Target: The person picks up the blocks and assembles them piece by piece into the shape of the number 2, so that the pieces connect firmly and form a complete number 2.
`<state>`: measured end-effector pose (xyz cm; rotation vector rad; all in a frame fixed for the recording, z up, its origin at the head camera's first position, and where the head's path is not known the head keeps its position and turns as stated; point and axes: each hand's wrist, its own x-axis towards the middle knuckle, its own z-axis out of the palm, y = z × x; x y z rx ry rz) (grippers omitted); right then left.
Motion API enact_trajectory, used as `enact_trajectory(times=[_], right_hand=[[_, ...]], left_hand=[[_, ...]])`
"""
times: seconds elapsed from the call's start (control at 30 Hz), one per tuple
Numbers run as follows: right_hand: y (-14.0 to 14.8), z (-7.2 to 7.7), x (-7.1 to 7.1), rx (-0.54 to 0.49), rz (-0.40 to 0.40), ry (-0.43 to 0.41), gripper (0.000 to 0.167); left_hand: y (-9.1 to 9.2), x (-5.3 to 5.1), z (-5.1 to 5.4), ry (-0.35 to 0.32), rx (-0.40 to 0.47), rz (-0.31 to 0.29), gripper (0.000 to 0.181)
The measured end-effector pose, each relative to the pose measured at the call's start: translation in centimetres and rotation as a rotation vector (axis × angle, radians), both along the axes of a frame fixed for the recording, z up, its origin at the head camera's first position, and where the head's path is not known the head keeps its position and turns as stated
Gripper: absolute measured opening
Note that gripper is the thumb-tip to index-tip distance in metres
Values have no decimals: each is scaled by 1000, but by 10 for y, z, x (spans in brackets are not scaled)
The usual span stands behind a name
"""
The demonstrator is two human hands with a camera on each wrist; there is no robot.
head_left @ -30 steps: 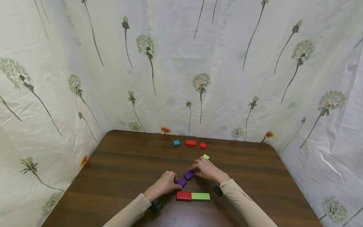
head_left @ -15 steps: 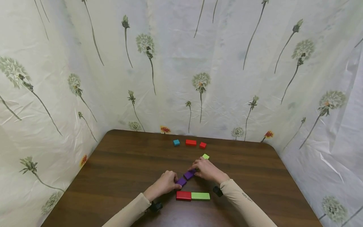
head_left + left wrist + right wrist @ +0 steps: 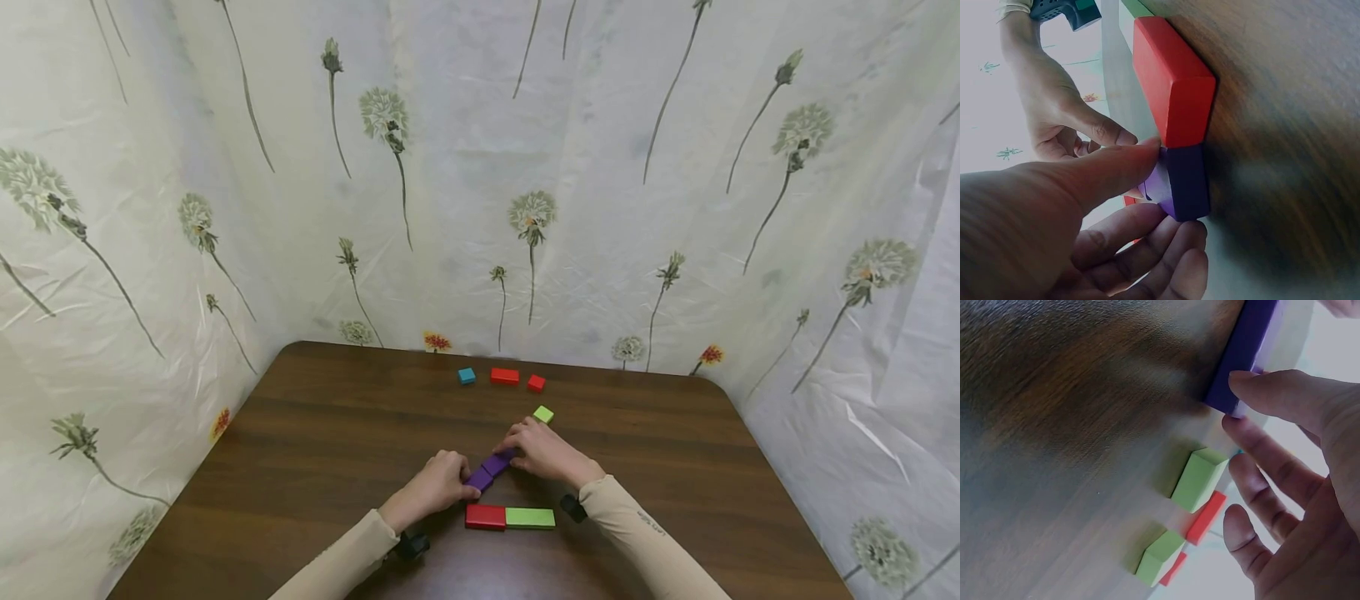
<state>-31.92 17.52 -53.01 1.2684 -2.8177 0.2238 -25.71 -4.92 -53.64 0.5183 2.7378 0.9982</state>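
Left hand (image 3: 433,485) pinches near purple block (image 3: 479,479); right hand (image 3: 551,452) pinches far purple block (image 3: 497,463). Both sit end to end, diagonal on table (image 3: 360,408), just far of red block (image 3: 485,517) and long green block (image 3: 530,518).

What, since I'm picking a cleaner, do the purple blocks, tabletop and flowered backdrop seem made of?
Purple blocks: perhaps painted wood, possibly plastic; smooth and satin, with even, opaque colour.
Tabletop: wood or wood-look laminate, semi-gloss; brown streaked grain and a pale sheen.
Flowered backdrop: thin plastic sheeting or coated fabric, printed and slightly shiny, judging by its creases and bright glints.
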Motion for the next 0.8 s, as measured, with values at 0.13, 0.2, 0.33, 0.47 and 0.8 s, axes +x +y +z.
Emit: enact_trajectory(times=[0.13, 0.2, 0.33, 0.47, 0.8], right_hand=[[0, 1, 0, -4, 9, -1, 28], [-1, 1, 1, -4, 9, -2, 27], [-1, 1, 1, -4, 3, -12, 27], [0, 0, 1, -2, 1, -14, 27], [3, -3, -3, -48, -7, -54, 37]], left_hand=[[0, 0, 1, 10, -1, -2, 21], [0, 0, 1, 14, -1, -3, 21], [0, 0, 1, 16, -2, -2, 21], [0, 1, 1, 14, -4, -3, 21], [0, 1, 1, 9, -5, 2, 21]])
